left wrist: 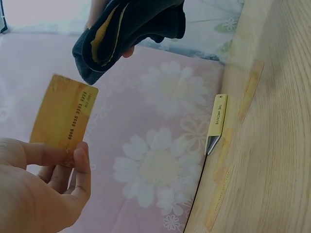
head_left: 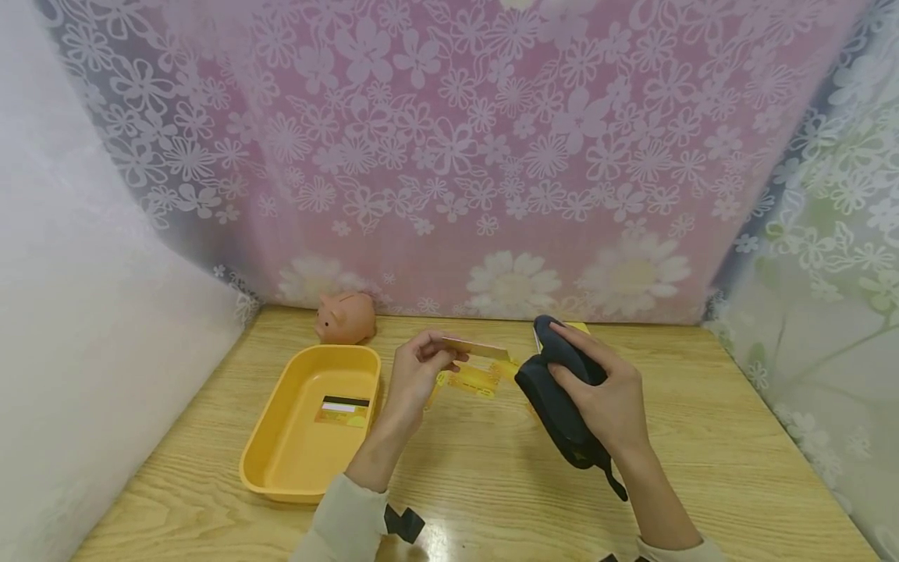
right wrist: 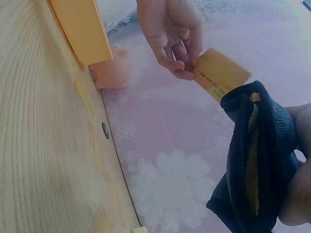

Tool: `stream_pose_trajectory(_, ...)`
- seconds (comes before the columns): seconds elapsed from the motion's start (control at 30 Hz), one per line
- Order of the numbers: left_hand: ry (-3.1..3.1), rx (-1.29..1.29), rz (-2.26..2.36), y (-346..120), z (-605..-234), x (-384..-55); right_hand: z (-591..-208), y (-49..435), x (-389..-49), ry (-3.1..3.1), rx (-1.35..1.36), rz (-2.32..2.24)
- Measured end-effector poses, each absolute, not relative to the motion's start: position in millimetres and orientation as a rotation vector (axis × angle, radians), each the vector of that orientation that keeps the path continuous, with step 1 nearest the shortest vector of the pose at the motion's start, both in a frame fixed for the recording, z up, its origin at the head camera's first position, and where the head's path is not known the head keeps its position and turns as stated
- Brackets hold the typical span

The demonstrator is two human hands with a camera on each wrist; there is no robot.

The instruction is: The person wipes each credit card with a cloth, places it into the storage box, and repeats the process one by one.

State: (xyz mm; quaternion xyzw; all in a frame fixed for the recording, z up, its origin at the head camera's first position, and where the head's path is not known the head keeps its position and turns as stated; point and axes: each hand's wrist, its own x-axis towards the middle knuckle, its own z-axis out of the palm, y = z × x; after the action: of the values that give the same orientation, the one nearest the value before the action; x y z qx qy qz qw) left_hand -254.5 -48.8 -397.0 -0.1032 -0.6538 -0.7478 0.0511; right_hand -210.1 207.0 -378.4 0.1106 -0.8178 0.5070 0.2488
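My left hand (head_left: 414,375) pinches a yellow-orange bank card (left wrist: 63,114) between thumb and fingers, off the table. In the head view the card (head_left: 477,348) is seen nearly edge-on. My right hand (head_left: 607,390) grips a dark navy fabric pouch (head_left: 562,414) with a short strap dangling from its lower end. Its mouth gapes, and a yellow lining or content shows inside the pouch (right wrist: 257,160) in the right wrist view; I cannot tell which. One corner of the card (right wrist: 221,73) is close to the pouch; whether they touch is unclear.
A yellow tray (head_left: 256,457) stands at the left, with a striped card (head_left: 344,410) lying in it. Behind it sits a pink piggy bank (head_left: 346,318). Flat yellow cards (head_left: 477,382) lie on the wooden table beneath my hands. A yellow item lettered "THE ARCHIVE" (left wrist: 217,116) lies by the curtain.
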Motion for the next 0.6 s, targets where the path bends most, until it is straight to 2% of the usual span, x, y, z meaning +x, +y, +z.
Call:
stream_pose_trajectory(0.2, -1.921, -0.420, -2.296, -49.4, -398.8, -254.8, -378.8, 206.3, -210.1, -2.226, 0.310, 1.373)
stream_pose_trajectory(0.6, -1.901, -0.328, -2.271, -49.7, -399.3, -255.0, -378.3, 206.4, -210.3, -2.223, 0.320, 1.393)
